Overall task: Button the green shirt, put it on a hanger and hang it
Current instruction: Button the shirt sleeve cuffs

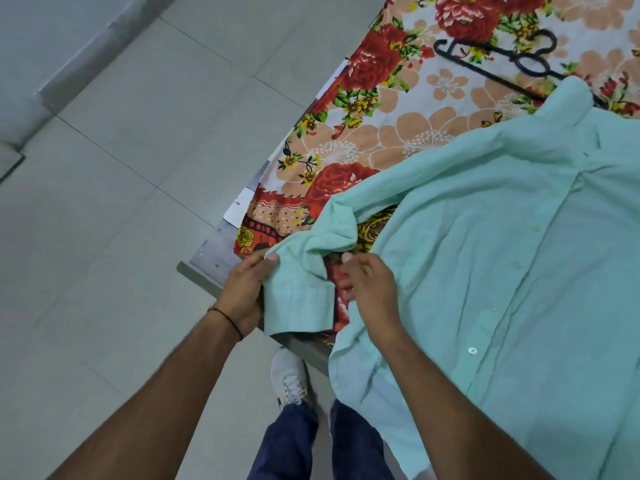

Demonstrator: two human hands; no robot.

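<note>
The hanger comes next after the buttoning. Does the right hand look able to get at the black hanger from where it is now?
Probably yes. The right hand is open and holds nothing, and the black hanger lies exposed on the floral sheet beyond the green shirt. Only its near end is tucked under the collar, though it is a long reach.

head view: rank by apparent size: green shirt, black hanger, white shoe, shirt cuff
1. green shirt
2. black hanger, partly hidden under the collar
3-4. shirt cuff and white shoe: look alike, unranked

Soft, even indoor light, faint shadows (edges slightly bowed).
</note>
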